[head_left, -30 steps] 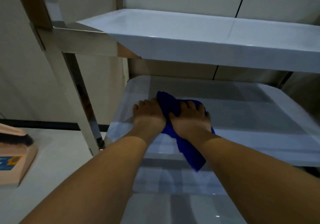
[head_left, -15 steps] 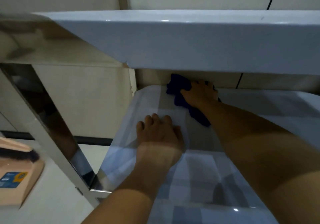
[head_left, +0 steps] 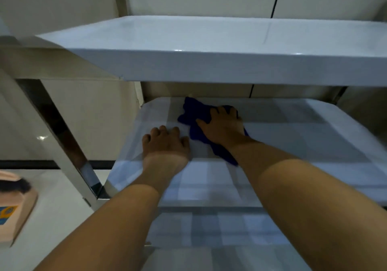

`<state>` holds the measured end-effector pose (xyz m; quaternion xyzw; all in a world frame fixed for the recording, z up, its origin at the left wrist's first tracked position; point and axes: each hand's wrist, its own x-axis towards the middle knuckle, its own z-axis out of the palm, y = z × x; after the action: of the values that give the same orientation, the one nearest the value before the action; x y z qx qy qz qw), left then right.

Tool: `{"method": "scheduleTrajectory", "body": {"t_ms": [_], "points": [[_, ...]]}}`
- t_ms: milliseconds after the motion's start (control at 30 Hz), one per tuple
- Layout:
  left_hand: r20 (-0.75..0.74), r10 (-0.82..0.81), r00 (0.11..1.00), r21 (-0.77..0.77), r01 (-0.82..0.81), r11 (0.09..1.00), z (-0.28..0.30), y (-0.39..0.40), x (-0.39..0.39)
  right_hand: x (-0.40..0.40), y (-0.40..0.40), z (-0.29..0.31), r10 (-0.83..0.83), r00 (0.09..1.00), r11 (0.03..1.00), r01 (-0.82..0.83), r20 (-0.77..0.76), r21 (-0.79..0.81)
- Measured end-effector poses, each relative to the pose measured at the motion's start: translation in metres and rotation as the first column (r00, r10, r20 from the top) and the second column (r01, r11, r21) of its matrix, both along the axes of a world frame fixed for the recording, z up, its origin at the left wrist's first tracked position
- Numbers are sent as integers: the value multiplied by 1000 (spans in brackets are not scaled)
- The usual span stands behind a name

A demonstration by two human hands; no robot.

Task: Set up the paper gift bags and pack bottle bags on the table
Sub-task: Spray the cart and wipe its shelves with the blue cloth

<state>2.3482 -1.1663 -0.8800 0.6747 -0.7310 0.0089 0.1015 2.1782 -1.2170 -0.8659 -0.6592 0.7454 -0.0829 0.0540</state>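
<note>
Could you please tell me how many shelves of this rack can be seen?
3. The top shelf runs across the upper picture; the middle shelf holds the blue cloth and both hands; the bottom shelf shows below it. More may be hidden.

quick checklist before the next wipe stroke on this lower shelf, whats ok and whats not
1. Right hand on the crumpled dark blue cloth: ok, palm and fingers press it flat to the shelf.
2. Left hand braced: ok, it rests on the glossy pale lower shelf beside the cloth, fingers slightly bent, holding nothing.
3. Cloth reaches the back edge: ok, its far tip lies near the wall.
4. Headroom under the white upper shelf: cannot tell, but it overhangs both hands.
5. Shelf surface to the right free of objects: ok in the part that shows.
6. Paper gift bags ready: cannot tell, none in view.
</note>
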Motion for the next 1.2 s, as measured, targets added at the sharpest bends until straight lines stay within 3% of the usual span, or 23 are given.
{"method": "scheduleTrajectory", "body": {"t_ms": [200,333,400,500,567,667,833,1000,1200], "points": [[21,6,1000,14,-7,1000,2,2,1,-10,118,6,-51,999,999,51,7,-17],[9,50,999,70,-51,996,14,12,-4,-17,171,12,-120,993,991,119,4,54],[104,71,992,90,-81,993,23,18,-13,-26,187,13,-130,991,989,130,4,70],[196,13,981,139,-41,989,39,26,-38,-42,203,14,-144,989,987,143,12,76],[130,-90,987,186,65,980,45,31,-63,-50,207,12,-161,987,985,160,8,71],[-4,-212,977,230,207,951,46,37,-104,-59,199,12,-193,981,979,193,1,64],[-147,-178,973,244,210,947,34,34,-131,-82,170,10,-250,968,968,249,27,43],[-235,-226,945,73,249,966,18,31,-135,-100,123,8,-252,968,968,252,10,20],[-159,-313,936,-112,298,948,2,31,-135,-123,41,-2,-256,967,965,255,-6,-54]]}}
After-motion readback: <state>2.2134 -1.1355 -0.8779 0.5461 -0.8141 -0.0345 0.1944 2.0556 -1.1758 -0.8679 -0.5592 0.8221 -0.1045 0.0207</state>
